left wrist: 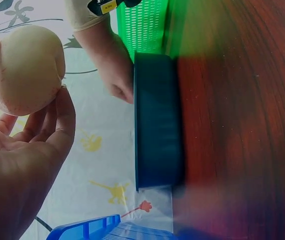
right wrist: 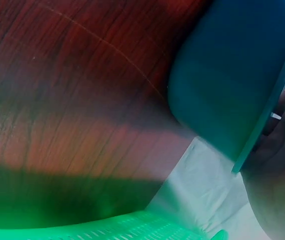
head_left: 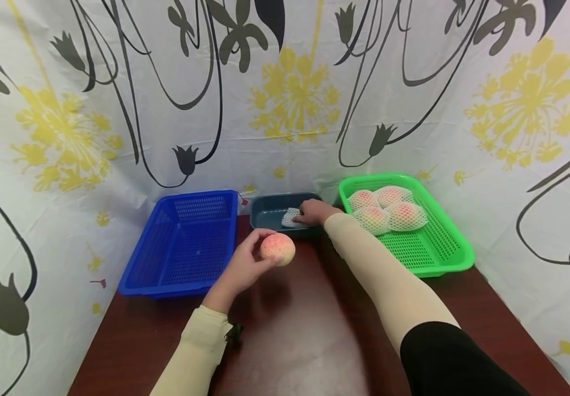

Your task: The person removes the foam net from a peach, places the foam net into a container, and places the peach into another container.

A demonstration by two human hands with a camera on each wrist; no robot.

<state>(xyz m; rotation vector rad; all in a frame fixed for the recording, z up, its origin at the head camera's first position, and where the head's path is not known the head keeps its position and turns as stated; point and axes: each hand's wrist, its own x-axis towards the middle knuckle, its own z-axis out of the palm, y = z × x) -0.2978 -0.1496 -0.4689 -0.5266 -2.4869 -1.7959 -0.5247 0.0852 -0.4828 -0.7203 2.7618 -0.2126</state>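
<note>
My left hand (head_left: pixel 247 263) holds a bare peach (head_left: pixel 278 249), pink and pale yellow, above the table; the left wrist view shows the peach (left wrist: pixel 28 70) between thumb and fingers. Over at the back, my right hand (head_left: pixel 314 212) reaches into a dark teal tray (head_left: pixel 260 221). Its fingers pinch a white foam net (head_left: pixel 291 218) inside that tray. From the right wrist, most of this hand (right wrist: pixel 270 172) is hidden behind the tray wall (right wrist: pixel 227 80).
A blue basket (head_left: pixel 178 286) with nothing visible inside stands at the left. On the right, a green basket (head_left: pixel 443 250) holds several peaches in white foam nets (head_left: pixel 406 216). Patterned cloth (head_left: pixel 285 159) hangs behind the dark red wooden table (head_left: pixel 309 330).
</note>
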